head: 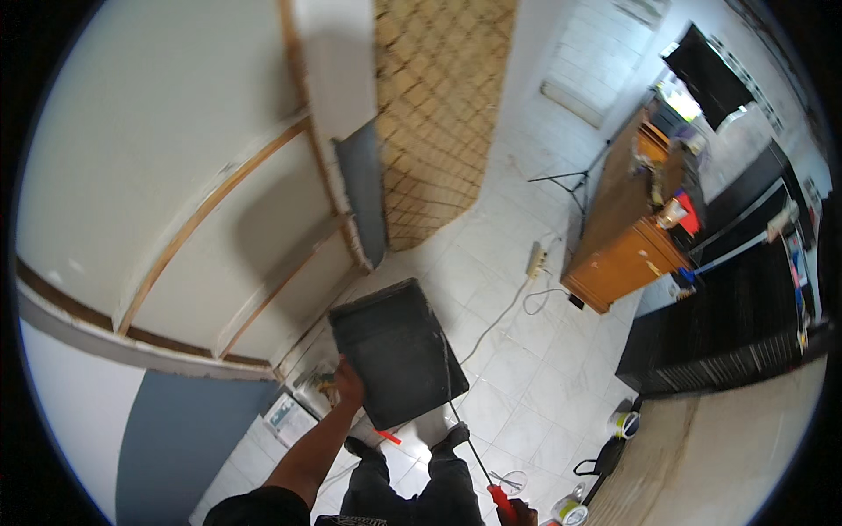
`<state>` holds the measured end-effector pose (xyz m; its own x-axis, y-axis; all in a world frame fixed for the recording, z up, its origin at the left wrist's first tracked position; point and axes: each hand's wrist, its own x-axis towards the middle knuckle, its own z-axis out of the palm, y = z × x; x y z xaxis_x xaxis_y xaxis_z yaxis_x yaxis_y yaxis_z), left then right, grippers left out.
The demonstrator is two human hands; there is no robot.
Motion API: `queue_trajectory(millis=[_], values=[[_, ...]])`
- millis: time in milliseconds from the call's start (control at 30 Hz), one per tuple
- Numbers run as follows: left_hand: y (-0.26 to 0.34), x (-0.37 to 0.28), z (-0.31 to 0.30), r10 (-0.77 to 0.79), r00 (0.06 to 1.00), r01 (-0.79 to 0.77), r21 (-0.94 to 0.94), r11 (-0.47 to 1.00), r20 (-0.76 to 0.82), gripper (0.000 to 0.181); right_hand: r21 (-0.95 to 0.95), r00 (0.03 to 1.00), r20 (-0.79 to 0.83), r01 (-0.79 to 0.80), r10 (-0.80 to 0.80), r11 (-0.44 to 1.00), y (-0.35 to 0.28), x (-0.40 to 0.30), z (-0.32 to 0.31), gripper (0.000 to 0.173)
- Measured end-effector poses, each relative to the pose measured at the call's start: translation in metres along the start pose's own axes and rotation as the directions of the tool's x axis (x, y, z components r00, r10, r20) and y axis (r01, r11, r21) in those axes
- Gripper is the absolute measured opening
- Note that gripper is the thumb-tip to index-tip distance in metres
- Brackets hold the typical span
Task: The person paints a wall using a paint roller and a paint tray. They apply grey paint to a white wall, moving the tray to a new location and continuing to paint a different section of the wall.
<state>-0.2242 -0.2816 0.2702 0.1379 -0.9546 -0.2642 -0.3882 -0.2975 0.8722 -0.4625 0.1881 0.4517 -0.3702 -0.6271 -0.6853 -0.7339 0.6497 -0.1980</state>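
Observation:
My left hand [348, 382] grips the left edge of a black rectangular panel or shallow tray [398, 355], held tilted above the floor. My right hand [523, 513], partly cut off by the bottom rim, is closed around the red handle [501, 501] of a long, thin rod-like tool. The tool's dark shaft [472, 450] runs up to the panel's lower right edge; whether it touches there I cannot tell. Its far end is not clearly visible. Under the panel, a small red object [387, 436] shows near my feet.
At left stands a wall frame with wooden battens [263, 299]. A power strip [536, 262] and its cord lie across the tiled floor [520, 368]. To the right are a wooden desk [618, 260], a tripod [579, 181], a black cabinet [710, 335] and paint cans [623, 424].

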Motion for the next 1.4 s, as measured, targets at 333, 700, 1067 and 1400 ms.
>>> queue_trajectory(millis=[333, 700, 1067, 1400], values=[[0.100, -0.073, 0.138, -0.072, 0.980, 0.158, -0.500, 0.851, 0.188, 0.076, 0.338, 0.880, -0.469, 0.258, -0.076, 0.905, 0.165, 0.039, -0.106, 0.034], [0.271, -0.032, 0.322, 0.102, 0.943, 0.023, -0.369, 0.929, 0.317, 0.072, 0.408, 0.884, -0.458, 0.120, 0.090, 0.905, 0.221, 0.121, -0.279, 0.031], [0.302, 0.111, 0.532, 0.346, 0.889, -0.352, -0.034, 0.935, 0.299, 0.043, 0.528, 0.906, -0.283, -0.127, 0.315, 0.840, 0.244, 0.213, -0.411, 0.016], [0.401, 0.125, 0.709, -0.124, 0.992, 0.129, -0.168, 0.977, 0.036, 0.066, 0.427, 0.820, -0.436, -0.175, 0.371, 0.887, 0.361, 0.335, -0.510, 0.026]])
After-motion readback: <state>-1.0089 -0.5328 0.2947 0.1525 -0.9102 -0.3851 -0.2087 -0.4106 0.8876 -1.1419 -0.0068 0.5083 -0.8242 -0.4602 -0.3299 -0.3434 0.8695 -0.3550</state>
